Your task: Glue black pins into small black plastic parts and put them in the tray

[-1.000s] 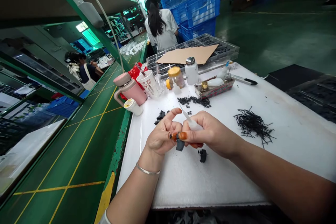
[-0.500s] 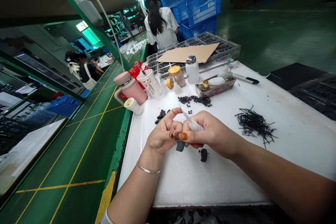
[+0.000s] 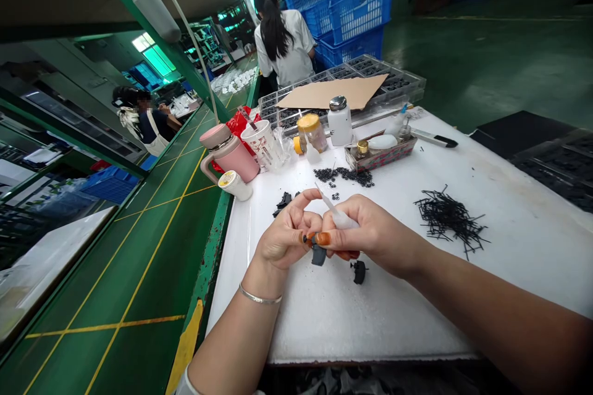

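My left hand (image 3: 285, 237) and my right hand (image 3: 370, 231) meet over the white table (image 3: 380, 321), pinching a small black plastic part (image 3: 318, 254) between their fingertips. My right hand also grips a small white squeeze bottle (image 3: 337, 215) with a thin nozzle pointing up and left. Another black part (image 3: 358, 271) lies on the table just below my right hand. A pile of thin black rods (image 3: 447, 217) lies to the right. Small black rings (image 3: 345, 176) and a few black pieces (image 3: 283, 202) lie beyond my hands.
At the table's far side stand a pink jug (image 3: 229, 154), a white cup (image 3: 262, 141), jars, a white bottle (image 3: 340, 121), a patterned tray (image 3: 380, 154) and part trays under cardboard (image 3: 333, 91). A green conveyor (image 3: 152, 228) runs left. Two people work farther off, near blue crates (image 3: 356, 12).
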Demonstrator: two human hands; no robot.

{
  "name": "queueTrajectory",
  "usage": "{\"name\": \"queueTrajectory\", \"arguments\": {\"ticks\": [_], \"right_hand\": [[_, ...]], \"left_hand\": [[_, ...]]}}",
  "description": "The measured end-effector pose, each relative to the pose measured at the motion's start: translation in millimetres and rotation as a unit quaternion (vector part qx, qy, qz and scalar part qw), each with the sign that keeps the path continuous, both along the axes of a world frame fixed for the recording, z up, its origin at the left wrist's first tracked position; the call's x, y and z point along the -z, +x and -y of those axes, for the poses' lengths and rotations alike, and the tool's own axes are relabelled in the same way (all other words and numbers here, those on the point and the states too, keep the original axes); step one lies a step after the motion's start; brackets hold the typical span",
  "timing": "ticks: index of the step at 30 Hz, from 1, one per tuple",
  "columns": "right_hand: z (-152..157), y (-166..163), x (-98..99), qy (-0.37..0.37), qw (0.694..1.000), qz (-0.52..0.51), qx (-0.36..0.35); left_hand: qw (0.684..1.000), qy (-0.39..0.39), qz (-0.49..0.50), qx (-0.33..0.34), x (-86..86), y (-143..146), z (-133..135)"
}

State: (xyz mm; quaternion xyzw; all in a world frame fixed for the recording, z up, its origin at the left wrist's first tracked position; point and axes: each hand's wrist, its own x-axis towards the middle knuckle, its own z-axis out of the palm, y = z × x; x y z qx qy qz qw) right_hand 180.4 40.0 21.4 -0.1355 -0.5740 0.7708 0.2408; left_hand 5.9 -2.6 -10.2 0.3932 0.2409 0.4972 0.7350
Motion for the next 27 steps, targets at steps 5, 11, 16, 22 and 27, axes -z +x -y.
{"name": "queueTrajectory", "arguments": {"ticks": [5,11,16,22,27], "right_hand": [[-0.5,-1.1,1.0,-0.029,0.999,-0.008,-0.014],[-2.4,-2.1,1.8,-0.042,0.999,-0.003,-0.011],[-2.1,-0.7,2.7,-0.044,0.999,-0.003,-0.008],[-1.9,-0.4,3.0,-0.042,0.999,0.012,0.005],[-5.3,-1.0,6.5,-0.047,0.999,0.011,-0.005]], "left_hand": [[0.999,-0.004,-0.03,-0.01,-0.8,-3.6,-0.1],[0.999,0.013,-0.033,-0.006,-3.5,-4.5,-0.1],[0.998,0.011,-0.056,-0.01,-6.9,-4.3,-0.2],[0.997,0.016,-0.066,-0.02,-7.3,-7.4,-0.5],[0.997,0.011,-0.073,-0.019,-6.2,-8.1,-1.2]]}}
